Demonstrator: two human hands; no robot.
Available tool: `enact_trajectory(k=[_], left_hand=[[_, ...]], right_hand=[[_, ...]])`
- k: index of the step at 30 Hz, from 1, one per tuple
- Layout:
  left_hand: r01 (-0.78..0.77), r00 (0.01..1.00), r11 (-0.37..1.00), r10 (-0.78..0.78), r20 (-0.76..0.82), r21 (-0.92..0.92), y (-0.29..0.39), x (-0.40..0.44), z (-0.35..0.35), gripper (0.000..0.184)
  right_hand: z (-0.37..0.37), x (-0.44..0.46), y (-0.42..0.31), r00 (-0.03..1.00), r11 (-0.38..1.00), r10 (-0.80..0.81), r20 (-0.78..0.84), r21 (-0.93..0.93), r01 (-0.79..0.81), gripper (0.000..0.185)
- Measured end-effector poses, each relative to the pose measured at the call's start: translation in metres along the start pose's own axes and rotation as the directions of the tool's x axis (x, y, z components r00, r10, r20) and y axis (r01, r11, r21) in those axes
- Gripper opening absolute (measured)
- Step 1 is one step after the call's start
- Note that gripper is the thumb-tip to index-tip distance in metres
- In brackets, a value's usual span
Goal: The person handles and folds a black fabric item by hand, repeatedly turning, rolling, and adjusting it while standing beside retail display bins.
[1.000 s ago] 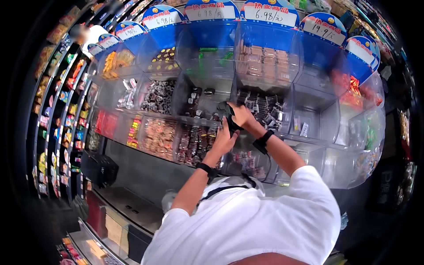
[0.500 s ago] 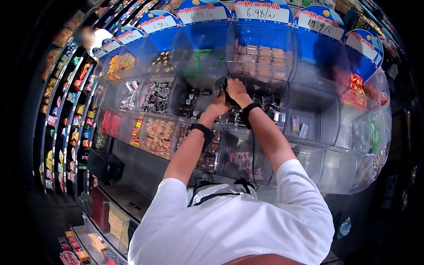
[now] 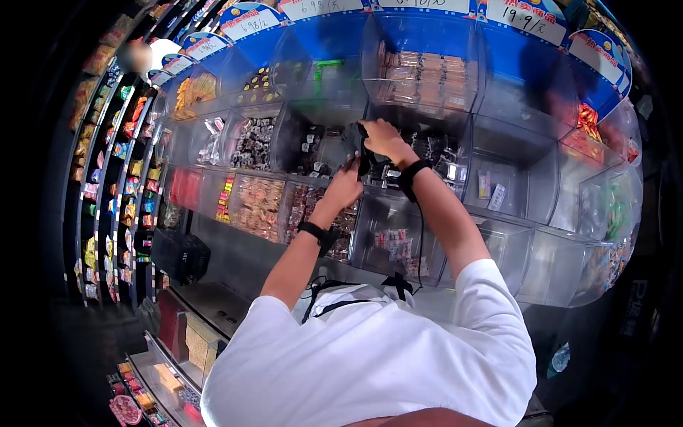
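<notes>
A dark cloth-like item [image 3: 353,137] is bunched over the clear divider between two middle-row bins. My right hand [image 3: 385,139] grips its upper part, fingers bent and pointing left. Lower down, my left hand [image 3: 346,185] closes on the hanging end of the same dark item, near the divider's front edge. On the left of the divider, a bin holds small dark wrapped packets [image 3: 311,142]. To the right, more dark packets [image 3: 434,151] lie in the bin under my right forearm. Both wrists carry black bands.
Clear bins surround the hands; a back one holds stacked brown packets [image 3: 427,67], a front one small packets [image 3: 395,244]. Price signs [image 3: 523,21] stand along the back. Snack shelves [image 3: 107,192] and a black basket [image 3: 180,256] are on the left. A person [image 3: 139,57] stands far left.
The view has shifted slightly, with the bins higher in the picture. My hands have moved apart, the left one lower, and the dark item hangs stretched between them.
</notes>
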State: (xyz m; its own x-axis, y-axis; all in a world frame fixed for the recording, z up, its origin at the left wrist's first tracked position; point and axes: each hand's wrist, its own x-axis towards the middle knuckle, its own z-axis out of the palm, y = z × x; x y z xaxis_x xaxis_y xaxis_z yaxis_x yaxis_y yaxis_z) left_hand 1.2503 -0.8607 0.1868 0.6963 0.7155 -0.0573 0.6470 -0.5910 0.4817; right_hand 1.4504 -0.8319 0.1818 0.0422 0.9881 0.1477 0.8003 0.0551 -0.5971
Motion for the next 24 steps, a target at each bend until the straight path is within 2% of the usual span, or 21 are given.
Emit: enact_trajectory(k=[1,5,7,10,14,16,18,20,22,23,24], left_hand=[[-0.137,0.975,0.991,0.133,-0.178,-0.011,-0.006,0.008,0.005,0.07],[-0.164,0.971,0.984,0.148,-0.185,-0.074,-0.008,0.059,-0.008,0.069],[0.008,0.986,1.0,-0.011,0.169,0.02,-0.001,0.09,-0.032,0.072],[0.028,0.999,0.99,-0.031,0.018,0.141,-0.004,0.094,-0.012,0.077],[-0.078,0.991,0.993,0.087,-0.098,0.092,-0.024,0.056,0.004,0.081],[-0.053,0.995,0.996,0.058,-0.086,0.07,-0.023,0.036,0.002,0.08],[-0.171,0.971,0.978,0.188,-0.15,0.122,-0.026,0.02,0.002,0.08],[-0.139,0.979,0.984,0.153,-0.137,0.108,-0.022,0.009,-0.006,0.074],[-0.142,0.987,0.984,0.149,-0.063,0.106,-0.027,0.002,-0.009,0.062],[-0.197,0.969,0.977,0.206,-0.138,0.077,-0.03,-0.003,-0.008,0.052],[-0.199,0.966,0.977,0.208,-0.152,0.076,-0.033,-0.007,-0.012,0.052]], right_hand=[[-0.002,0.005,0.0,0.999,0.999,0.05,-0.012,-0.009,-0.05,0.051],[-0.003,0.038,0.008,0.973,0.975,0.212,-0.089,0.093,-0.203,0.048],[0.009,0.057,0.02,0.966,0.974,0.216,-0.141,0.1,-0.203,0.049],[0.004,0.063,0.017,0.962,0.968,0.249,-0.108,0.069,-0.242,0.051],[0.005,0.049,0.004,0.962,0.963,0.268,-0.059,0.052,-0.266,0.056],[0.001,0.041,-0.007,0.958,0.958,0.284,0.03,0.037,-0.285,0.059],[0.0,0.032,-0.019,0.956,0.959,0.284,0.07,-0.005,-0.284,0.061],[0.0,0.022,-0.031,0.954,0.959,0.285,0.098,-0.037,-0.282,0.062],[0.005,0.01,-0.041,0.961,0.96,0.275,0.031,-0.059,-0.273,0.058],[0.005,0.003,-0.047,0.955,0.955,0.292,0.051,-0.07,-0.288,0.058],[0.001,-0.006,-0.058,0.948,0.949,0.309,0.071,-0.081,-0.303,0.057]])
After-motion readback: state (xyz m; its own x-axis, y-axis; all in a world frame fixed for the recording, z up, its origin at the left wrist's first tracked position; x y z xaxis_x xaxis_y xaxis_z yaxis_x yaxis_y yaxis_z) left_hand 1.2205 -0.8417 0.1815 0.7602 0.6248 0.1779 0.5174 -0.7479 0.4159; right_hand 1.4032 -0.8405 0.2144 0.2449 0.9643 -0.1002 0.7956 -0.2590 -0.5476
